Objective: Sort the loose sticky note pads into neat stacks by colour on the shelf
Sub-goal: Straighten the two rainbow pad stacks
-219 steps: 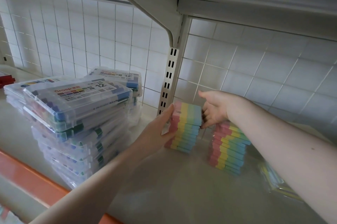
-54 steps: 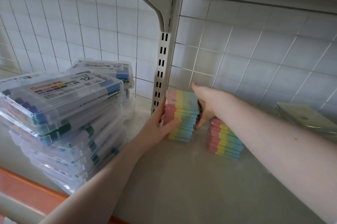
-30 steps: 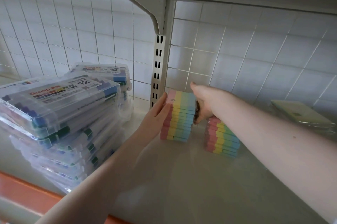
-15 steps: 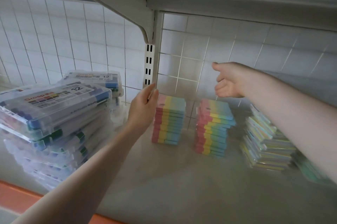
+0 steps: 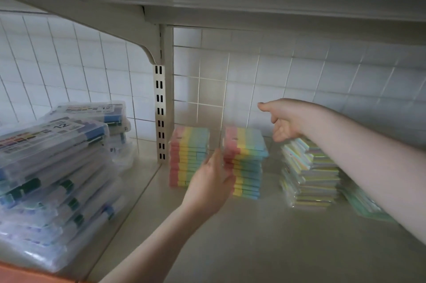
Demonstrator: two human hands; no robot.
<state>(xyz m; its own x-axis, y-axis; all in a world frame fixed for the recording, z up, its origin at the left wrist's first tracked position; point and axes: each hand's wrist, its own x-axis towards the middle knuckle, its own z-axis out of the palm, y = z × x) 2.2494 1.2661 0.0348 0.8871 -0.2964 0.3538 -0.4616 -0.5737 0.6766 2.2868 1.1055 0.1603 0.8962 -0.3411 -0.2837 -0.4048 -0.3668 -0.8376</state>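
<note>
L hand: your left hand [image 5: 208, 182] is at the gap btwn the two rainbow stacks, fingers fairly straight, resting vs the second stack's left side; can't tell if it's pressing. Holds nothing.
R hand: your right hand [image 5: 284, 121] hovers over the back of the shelf [image 5: 265, 248], fingers loosely curled, thumb out, nothing in it.
Stack 1: first rainbow stack [image 5: 187, 156] sits by the upright post [image 5: 161, 116] at the back edge. Looks square, prob done.
Stack 2: second rainbow stack [image 5: 245, 163] just beside it; pads a bit stepped, so it wants a nudge.
Still to do: pastel stack [image 5: 309, 179] to the right is fanned and leaning; green pads [image 5: 362, 202] by the right edge lie sprawled.
Progress: roughly halfway, I'd say.
Off-task: marker cases [image 5: 53, 167] piled at the left edge.
</note>
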